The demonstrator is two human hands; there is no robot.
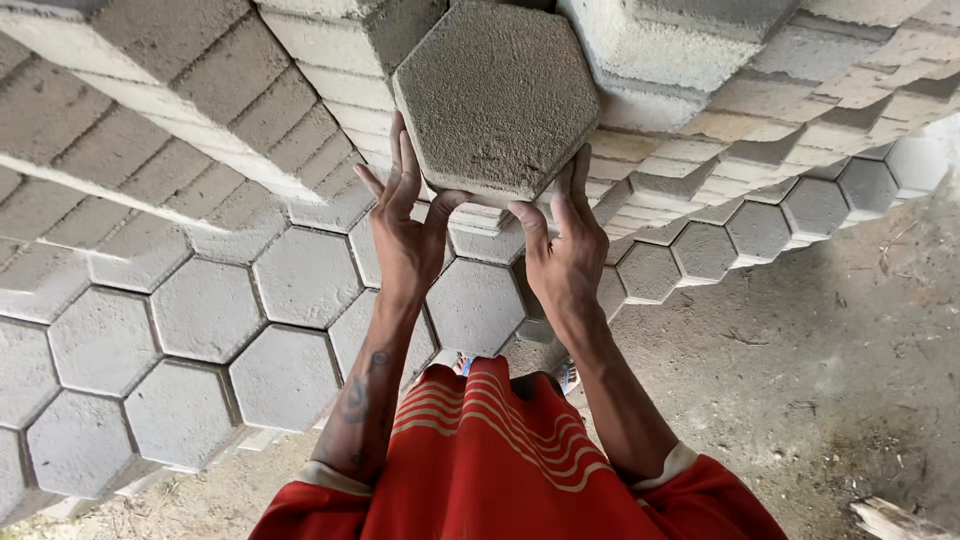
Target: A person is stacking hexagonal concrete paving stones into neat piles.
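Head view, looking straight down: both hands grip one grey hexagonal paver (pixel 497 95), held up close to the camera. The left hand (pixel 405 235) has fingers up its lower-left edge, the right hand (pixel 565 245) clamps the lower-right edge, thumbs tucked under the bottom. The paver's underside is hidden.

Below it sit rows of matching pavers (pixel 200 310), edge to edge on low boards, running off the left and right edges of the frame. Stacked rectangular blocks (pixel 200 110) fill the top, cut off too. Red shirt (pixel 490 470) covers the lower middle, feet barely peek out above it. Bare dirt ground (pixel 820 350) on the right, something pale (pixel 895 520) at the bottom-right corner, can't tell what.
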